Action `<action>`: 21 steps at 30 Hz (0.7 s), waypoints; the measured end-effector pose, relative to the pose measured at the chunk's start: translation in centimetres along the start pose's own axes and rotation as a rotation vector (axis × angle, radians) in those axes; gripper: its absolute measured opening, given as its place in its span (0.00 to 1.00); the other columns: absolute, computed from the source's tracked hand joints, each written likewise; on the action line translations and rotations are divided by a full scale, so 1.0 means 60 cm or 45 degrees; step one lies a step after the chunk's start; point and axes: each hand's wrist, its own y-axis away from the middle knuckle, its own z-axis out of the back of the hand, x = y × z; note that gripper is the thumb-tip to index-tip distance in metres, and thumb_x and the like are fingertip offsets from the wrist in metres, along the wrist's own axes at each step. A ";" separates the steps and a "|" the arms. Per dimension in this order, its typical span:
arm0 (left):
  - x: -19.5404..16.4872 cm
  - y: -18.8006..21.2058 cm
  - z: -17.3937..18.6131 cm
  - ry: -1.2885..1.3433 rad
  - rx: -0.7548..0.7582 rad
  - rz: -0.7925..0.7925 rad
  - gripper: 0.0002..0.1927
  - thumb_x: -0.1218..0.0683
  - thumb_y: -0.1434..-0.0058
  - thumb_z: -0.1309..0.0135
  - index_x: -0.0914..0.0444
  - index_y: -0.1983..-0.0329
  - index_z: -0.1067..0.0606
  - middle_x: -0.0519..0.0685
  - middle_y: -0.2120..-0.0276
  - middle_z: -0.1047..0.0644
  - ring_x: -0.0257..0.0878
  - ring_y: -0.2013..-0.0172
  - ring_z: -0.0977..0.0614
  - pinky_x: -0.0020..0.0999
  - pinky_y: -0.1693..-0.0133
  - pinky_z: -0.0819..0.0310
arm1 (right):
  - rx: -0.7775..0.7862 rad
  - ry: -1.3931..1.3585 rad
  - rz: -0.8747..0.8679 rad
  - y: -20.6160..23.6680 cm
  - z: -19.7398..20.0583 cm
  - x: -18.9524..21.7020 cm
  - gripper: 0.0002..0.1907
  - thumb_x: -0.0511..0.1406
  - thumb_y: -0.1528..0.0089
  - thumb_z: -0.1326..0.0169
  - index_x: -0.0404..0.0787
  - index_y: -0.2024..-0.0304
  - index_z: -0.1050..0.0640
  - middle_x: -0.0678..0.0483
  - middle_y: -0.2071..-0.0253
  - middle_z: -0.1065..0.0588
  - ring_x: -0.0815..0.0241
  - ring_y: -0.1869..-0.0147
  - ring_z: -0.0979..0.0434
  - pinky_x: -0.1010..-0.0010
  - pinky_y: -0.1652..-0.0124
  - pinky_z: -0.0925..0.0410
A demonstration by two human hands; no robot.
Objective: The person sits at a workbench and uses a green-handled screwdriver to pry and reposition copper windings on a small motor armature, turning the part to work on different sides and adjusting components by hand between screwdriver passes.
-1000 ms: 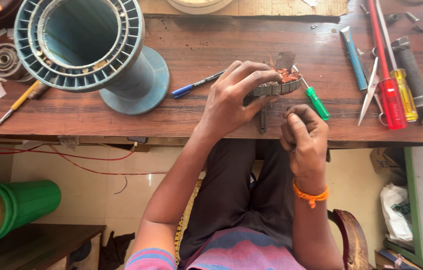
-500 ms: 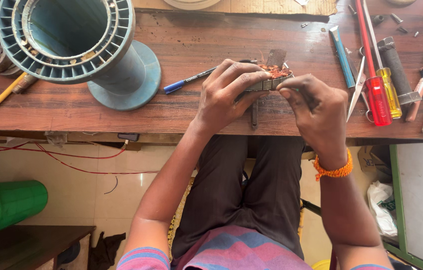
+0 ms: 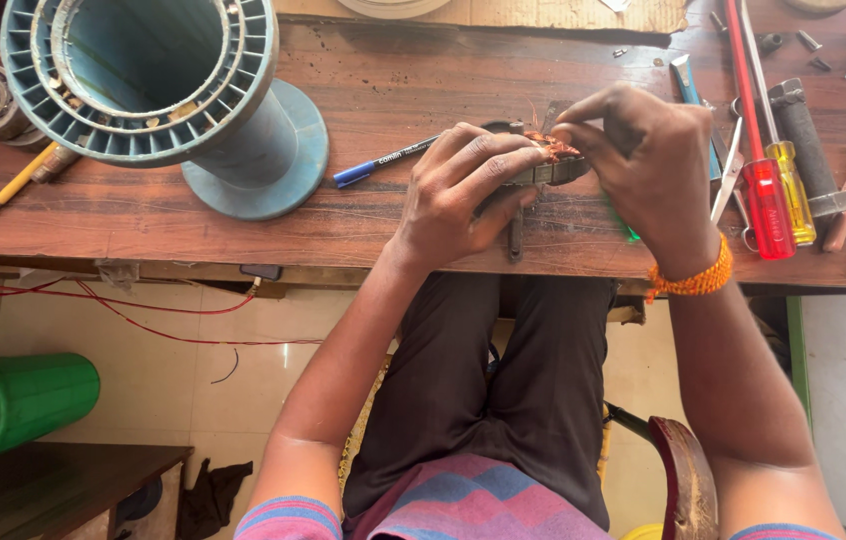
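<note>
Copper-wound armature (image 3: 551, 160) lies crosswise, long axis left-right, gripped by left hand (image 3: 463, 190) and right hand (image 3: 643, 160).

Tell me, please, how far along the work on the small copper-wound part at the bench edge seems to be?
Copper windings already sit on the wound part. In hand: the left hand steadies it while the right hand pinches at its loose wire ends. Left: those ends stick out untidied; the screwdrivers lie unused.
</note>
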 end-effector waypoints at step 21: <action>0.068 -0.075 0.053 0.774 0.667 0.609 0.08 0.60 0.35 0.41 0.65 0.54 0.23 0.45 0.60 0.20 0.33 0.62 0.18 0.32 0.63 0.23 | -0.027 -0.079 -0.331 0.067 -0.031 0.091 0.04 0.31 0.32 0.36 0.37 0.58 0.18 0.58 0.78 0.34 0.73 0.75 0.41 0.75 0.73 0.46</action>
